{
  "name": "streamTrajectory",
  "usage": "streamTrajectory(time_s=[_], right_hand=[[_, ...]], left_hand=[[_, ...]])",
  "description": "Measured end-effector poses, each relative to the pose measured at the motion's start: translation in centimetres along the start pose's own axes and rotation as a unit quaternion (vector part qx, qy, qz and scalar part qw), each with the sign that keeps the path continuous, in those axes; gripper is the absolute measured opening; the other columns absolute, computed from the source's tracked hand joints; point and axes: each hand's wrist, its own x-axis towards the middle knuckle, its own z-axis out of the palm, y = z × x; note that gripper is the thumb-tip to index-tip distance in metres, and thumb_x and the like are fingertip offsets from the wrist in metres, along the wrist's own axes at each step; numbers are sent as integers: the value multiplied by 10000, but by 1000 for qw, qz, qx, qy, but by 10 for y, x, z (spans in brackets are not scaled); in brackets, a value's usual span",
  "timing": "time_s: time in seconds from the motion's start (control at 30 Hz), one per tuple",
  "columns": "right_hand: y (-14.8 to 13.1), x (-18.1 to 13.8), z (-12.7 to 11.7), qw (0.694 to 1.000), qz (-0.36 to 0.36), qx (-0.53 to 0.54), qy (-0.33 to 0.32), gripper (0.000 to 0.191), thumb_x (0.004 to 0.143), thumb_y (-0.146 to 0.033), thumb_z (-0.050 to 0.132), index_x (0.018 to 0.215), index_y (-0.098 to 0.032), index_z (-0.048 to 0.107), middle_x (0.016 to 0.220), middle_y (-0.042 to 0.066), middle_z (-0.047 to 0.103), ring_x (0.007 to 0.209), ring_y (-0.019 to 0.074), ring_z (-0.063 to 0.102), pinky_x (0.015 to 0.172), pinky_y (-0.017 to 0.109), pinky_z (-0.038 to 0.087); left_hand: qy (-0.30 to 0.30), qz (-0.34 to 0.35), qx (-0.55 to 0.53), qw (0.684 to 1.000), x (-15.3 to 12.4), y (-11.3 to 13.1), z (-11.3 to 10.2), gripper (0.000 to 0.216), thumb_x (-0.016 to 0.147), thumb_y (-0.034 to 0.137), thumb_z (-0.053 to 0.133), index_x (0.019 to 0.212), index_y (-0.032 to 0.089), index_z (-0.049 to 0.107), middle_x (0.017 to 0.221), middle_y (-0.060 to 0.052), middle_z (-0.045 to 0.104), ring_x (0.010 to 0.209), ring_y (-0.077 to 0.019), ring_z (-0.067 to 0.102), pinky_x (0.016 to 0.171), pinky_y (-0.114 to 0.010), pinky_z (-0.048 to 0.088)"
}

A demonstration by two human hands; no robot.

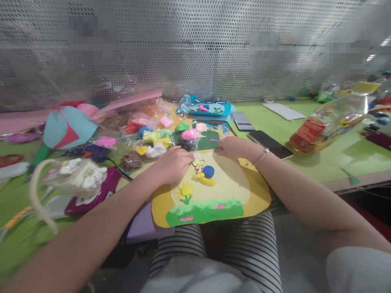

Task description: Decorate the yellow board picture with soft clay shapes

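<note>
A yellow card (259, 195) with a pale cream centre lies in front of me, overhanging the table edge. On it are a small clay figure (199, 171) with a blue round piece (209, 171), a yellow clay flower (185, 189) and a green clay grass strip (204, 210) with pink bits. My left hand (176, 163) rests at the card's upper left beside the figure, fingers stretched out and lying low. At the upper right, my right hand (232, 147) has curled fingers pressed down near a dark green sheet (207, 142); its fingertips are hidden.
Bagged clay lumps (155, 138) in several colours lie beyond my left hand. A phone (270, 144) and a tilted oil bottle (330, 118) are to the right. A cream device (76, 177) and purple case (94, 195) sit left. Behind stands a perforated metal panel (195, 49).
</note>
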Motion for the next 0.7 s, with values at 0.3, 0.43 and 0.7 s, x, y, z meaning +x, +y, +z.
streamTrajectory(time_s=[0.3,0.43,0.7], right_hand=[[24,-6,-4,997,54,50,4,335,859,-294,389,767,-119,660,778,133,659,650,194,576,521,272,339],[35,-5,0,995,-15,99,26,248,855,-240,409,818,-143,633,819,96,657,683,169,569,584,256,372],[40,7,11,978,-127,149,68,178,819,-160,462,818,-136,638,896,88,646,784,164,571,720,265,422]], left_hand=[[8,-2,-2,1000,0,0,2,352,881,162,351,1009,188,678,1086,-52,698,982,-190,631,937,-402,390],[-3,-4,-1,1000,0,1,0,360,897,170,333,1017,175,672,1100,-58,690,1012,-187,620,959,-399,380],[-9,2,8,1000,-1,2,-2,358,888,141,340,1050,147,660,1122,-80,664,1016,-192,598,948,-389,405]])
